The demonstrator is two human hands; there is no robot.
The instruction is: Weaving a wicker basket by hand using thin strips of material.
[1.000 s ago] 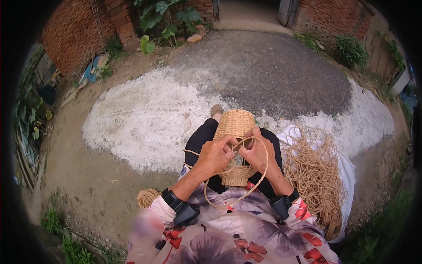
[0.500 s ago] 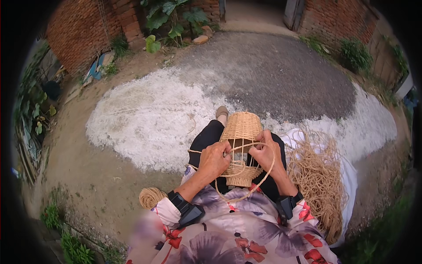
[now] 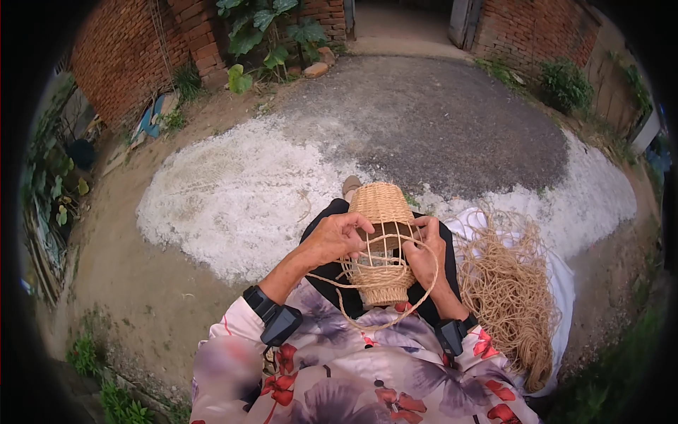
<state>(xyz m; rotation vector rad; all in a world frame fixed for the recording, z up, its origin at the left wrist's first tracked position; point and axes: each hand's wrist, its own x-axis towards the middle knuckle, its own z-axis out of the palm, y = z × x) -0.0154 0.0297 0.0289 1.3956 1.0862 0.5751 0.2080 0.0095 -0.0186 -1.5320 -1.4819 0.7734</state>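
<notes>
A tan woven basket [image 3: 381, 202] lies in my lap, its wide woven part away from me and its narrow foot [image 3: 388, 295] toward me. Bare upright spokes bridge an open gap between its woven bands. My left hand [image 3: 335, 237] has its fingers bent at the left spokes; what lies between the fingertips is hard to see. My right hand [image 3: 426, 260] grips the basket's right side, thumb at the gap. A twisted cord [image 3: 379, 326] crosses the spokes by both hands and hangs in a loose loop below the foot.
A big tangle of tan cord [image 3: 505, 290] lies on a white cloth [image 3: 563, 300] at my right. White material [image 3: 233, 198] and a dark patch [image 3: 452, 127] spread over the ground ahead. Brick walls [image 3: 120, 63], plants [image 3: 258, 35] and a doorway [image 3: 402, 25] stand beyond.
My left hand has risen and moved left, its forearm swinging outward. The cord ball at the left is now out of sight. My right hand stays at the basket's right side.
</notes>
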